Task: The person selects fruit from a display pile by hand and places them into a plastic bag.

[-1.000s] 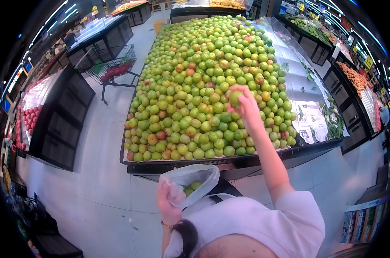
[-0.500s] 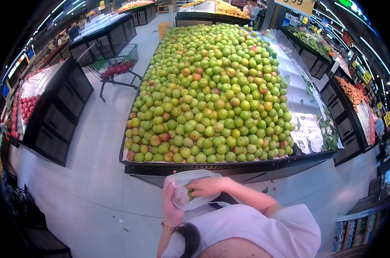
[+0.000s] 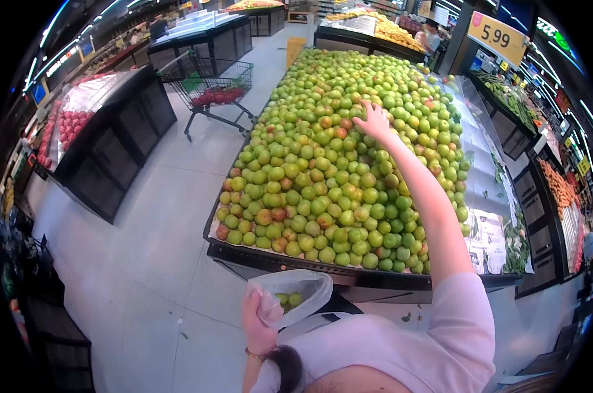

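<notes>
My left hand (image 3: 260, 321) is closed on the rim of a clear plastic bag (image 3: 313, 291), held open in front of my chest. Several green fruits (image 3: 290, 299) show inside it. My right arm stretches far over a big sloping heap of green and reddish round fruits (image 3: 323, 170). On the upper middle of that heap is my right hand (image 3: 375, 122), its fingers spread and touching or just above the fruits, with nothing seen held in it.
A shopping cart (image 3: 218, 85) holding red goods stands on the left. Beyond it is a stand with red fruits (image 3: 71, 128). A price sign (image 3: 496, 36) hangs at upper right. Carrots (image 3: 557, 183) lie far right. Another person (image 3: 431, 39) stands behind the heap.
My right hand first brought a green fruit to the bag, then left it and reached out over the heap. My left hand still holds the bag. The view has turned.
</notes>
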`<state>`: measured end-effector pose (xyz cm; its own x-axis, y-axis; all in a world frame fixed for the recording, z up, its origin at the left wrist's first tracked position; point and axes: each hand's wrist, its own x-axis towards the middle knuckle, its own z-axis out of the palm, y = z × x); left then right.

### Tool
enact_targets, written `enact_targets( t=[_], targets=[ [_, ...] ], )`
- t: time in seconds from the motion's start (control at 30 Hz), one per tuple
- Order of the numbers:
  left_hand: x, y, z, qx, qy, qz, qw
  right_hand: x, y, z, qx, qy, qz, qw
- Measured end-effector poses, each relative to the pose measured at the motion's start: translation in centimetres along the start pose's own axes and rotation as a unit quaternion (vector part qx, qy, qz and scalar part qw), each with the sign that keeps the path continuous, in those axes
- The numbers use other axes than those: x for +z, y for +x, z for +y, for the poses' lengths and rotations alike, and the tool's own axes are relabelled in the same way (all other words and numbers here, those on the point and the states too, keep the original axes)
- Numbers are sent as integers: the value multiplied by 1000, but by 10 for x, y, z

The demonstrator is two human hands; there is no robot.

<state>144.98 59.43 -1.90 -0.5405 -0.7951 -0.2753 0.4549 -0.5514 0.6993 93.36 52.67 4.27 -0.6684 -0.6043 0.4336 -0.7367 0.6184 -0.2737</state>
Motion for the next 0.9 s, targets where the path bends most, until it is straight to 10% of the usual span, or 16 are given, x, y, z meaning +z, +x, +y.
enact_targets(
  t=[0.33, 0.43, 0.63, 0.9],
  targets=[
    [-11, 18, -16, 34, -207, -163, 964, 29, 10, 10, -141, -92, 87, 982],
    [12, 8, -9, 10, -115, 32, 993, 19, 0, 4, -177, -104, 108, 973],
    [1, 0, -11, -5, -97, 54, 994, 1, -36, -9, -277, -110, 67, 952],
    [-22, -6, 1, -46, -123, -1, 991, 12, -76, -25, -166, 31, 97, 981]
  ],
)
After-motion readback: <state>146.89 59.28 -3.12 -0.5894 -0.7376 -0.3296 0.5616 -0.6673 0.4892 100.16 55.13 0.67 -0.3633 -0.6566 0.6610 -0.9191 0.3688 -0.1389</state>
